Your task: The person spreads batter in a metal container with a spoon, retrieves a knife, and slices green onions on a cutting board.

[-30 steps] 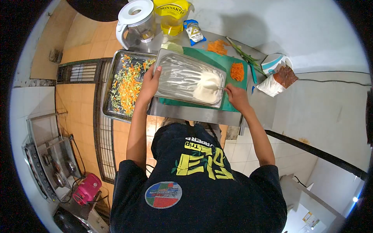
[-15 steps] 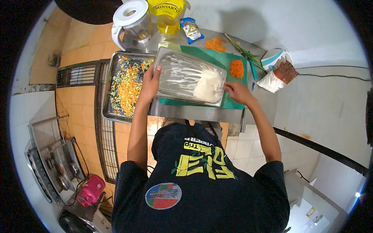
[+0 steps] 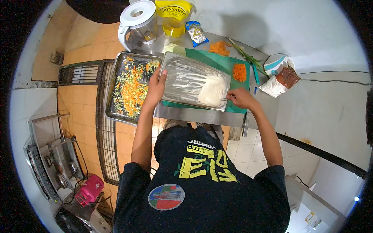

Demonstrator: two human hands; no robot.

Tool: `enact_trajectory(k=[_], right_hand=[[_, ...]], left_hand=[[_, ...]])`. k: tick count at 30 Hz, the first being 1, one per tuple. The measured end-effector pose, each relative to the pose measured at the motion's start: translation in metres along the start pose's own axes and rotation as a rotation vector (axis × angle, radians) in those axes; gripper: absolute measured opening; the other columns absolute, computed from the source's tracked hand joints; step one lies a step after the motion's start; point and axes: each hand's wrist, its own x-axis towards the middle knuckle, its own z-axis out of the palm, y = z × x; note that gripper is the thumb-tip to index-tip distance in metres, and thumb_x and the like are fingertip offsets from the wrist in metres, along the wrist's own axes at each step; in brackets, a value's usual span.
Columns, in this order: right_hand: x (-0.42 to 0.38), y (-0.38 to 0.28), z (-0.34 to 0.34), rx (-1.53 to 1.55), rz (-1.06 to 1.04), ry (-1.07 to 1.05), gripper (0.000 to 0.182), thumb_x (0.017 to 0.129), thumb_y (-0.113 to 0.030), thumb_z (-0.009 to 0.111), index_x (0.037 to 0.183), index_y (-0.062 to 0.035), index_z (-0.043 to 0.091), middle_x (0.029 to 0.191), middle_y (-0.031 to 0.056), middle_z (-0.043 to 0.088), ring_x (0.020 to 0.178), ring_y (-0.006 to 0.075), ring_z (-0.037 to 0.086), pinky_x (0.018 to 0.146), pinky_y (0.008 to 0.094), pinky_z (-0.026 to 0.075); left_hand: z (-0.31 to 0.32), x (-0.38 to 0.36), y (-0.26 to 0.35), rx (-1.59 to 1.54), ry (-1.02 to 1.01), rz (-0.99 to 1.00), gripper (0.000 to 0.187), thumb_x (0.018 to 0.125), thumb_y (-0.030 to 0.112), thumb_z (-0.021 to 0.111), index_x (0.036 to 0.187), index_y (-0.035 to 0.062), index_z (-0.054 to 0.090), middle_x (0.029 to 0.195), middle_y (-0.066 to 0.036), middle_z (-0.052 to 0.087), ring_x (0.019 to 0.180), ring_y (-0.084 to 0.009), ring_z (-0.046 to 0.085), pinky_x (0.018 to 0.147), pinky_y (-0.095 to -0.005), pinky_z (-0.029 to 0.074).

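Note:
A rectangular steel food pan lies tilted over the green cutting board. Creamy white batter pools at its right end, with smears across the rest of the bottom. My left hand is closed on the pan's left rim, thumb on top. At the right end my right hand is pinched round a thin metal handle, which looks like a spoon's and reaches into the batter. Left of the pan sits a dark tray of shredded carrot and chopped greens.
Grated carrot piles and spring onions lie by the board. Behind stand a blender jug, a yellow oil pouch and a blue-white packet. An opened bag rests at right. A knife overhangs the front edge.
The whole view has shifted slightly, so everything appears a little lower and to the right. My right hand has moved slightly at the pan's end, and the thin handle shows more clearly.

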Motion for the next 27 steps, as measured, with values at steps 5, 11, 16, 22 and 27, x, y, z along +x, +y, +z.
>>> enact_trajectory(k=[5,11,16,22,27], right_hand=[[-0.009,-0.023,-0.002,-0.128,0.138,0.309,0.024,0.094,-0.023,0.06,0.104,-0.004,0.069,0.076,0.0205,0.067,0.072,0.0394,0.063,0.066,0.0443,0.049],[-0.006,0.012,0.008,0.252,-0.005,0.166,0.031,0.093,-0.024,0.055,0.114,-0.0045,0.068,0.101,0.0215,0.07,0.089,0.0426,0.066,0.082,0.05,0.052],[-0.007,0.005,-0.004,-0.013,-0.033,-0.001,0.029,0.093,-0.024,0.056,0.111,-0.0038,0.068,0.101,0.0221,0.069,0.088,0.0438,0.066,0.082,0.0503,0.052],[-0.004,0.006,0.01,0.086,0.023,0.159,0.028,0.094,-0.026,0.057,0.107,-0.0044,0.068,0.091,0.0221,0.069,0.086,0.0427,0.066,0.08,0.0497,0.051],[-0.008,0.005,0.005,0.167,-0.036,0.054,0.028,0.094,-0.029,0.057,0.102,-0.0047,0.069,0.088,0.0224,0.069,0.085,0.0416,0.066,0.08,0.0486,0.051]], left_hand=[[0.004,-0.007,-0.005,-0.037,0.013,0.007,0.042,0.106,0.027,0.046,0.135,-0.0035,0.052,0.121,-0.019,0.065,0.113,-0.0216,0.057,0.102,-0.0335,0.041],[0.007,-0.01,-0.003,-0.014,0.03,-0.037,0.046,0.106,0.029,0.047,0.139,-0.0027,0.05,0.122,-0.018,0.065,0.113,-0.0208,0.056,0.101,-0.0329,0.041],[0.008,-0.013,0.003,-0.027,0.013,-0.008,0.046,0.106,0.03,0.047,0.138,-0.0028,0.051,0.12,-0.018,0.065,0.111,-0.0204,0.056,0.1,-0.0329,0.041],[0.011,-0.014,0.002,-0.064,-0.012,-0.042,0.047,0.106,0.032,0.047,0.138,-0.0028,0.051,0.123,-0.017,0.064,0.112,-0.0204,0.056,0.101,-0.033,0.041],[0.011,-0.012,-0.003,-0.015,0.037,-0.008,0.046,0.105,0.029,0.048,0.138,-0.0027,0.051,0.121,-0.017,0.065,0.111,-0.0206,0.056,0.101,-0.0331,0.041]])
